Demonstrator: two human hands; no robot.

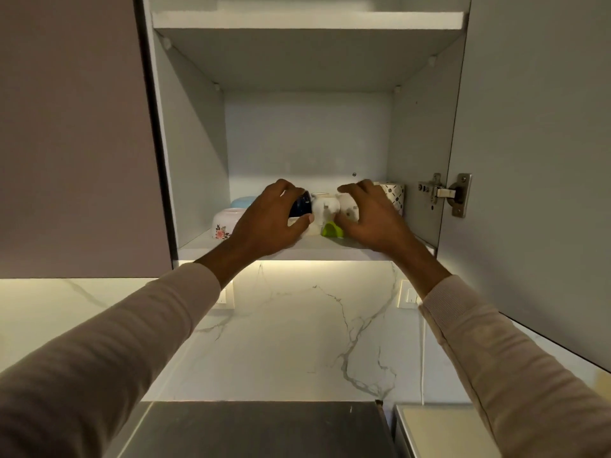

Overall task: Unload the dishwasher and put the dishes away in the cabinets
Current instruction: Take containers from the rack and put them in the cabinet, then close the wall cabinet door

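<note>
Left hand (267,221) has its fingers and thumb wrapped round a dark blue glazed cup (300,206), holding it tilted just over the bottom shelf (291,248) of the open white wall cabinet (195,153). Right hand (368,218) is clawed over a small white ceramic cup (347,208), fingers curled on top and thumb low on the side. It looks like a grip, though I can't tell how tight it is.

Between the two hands sits a white ceramic mug (325,206), and a lime green plastic piece (332,230) lies right in front of it, near the shelf edge. Off to the left are a white bowl with a floral print (223,223) and a pale blue bowl (243,201) behind it. On the far right, tucked against the cabinet wall, is a white cup with a dark dotted pattern (394,193), just beside the metal hinge (443,193) of the open door.

Progress-wise, I'd say we're mid-job. Several pieces are already parked on that shelf, and these two cups look like they're being set down or nudged into place. The upper shelf (307,23) shows nothing from this angle. The dishwasher isn't in view, so there's no telling how much is left in it.
</note>
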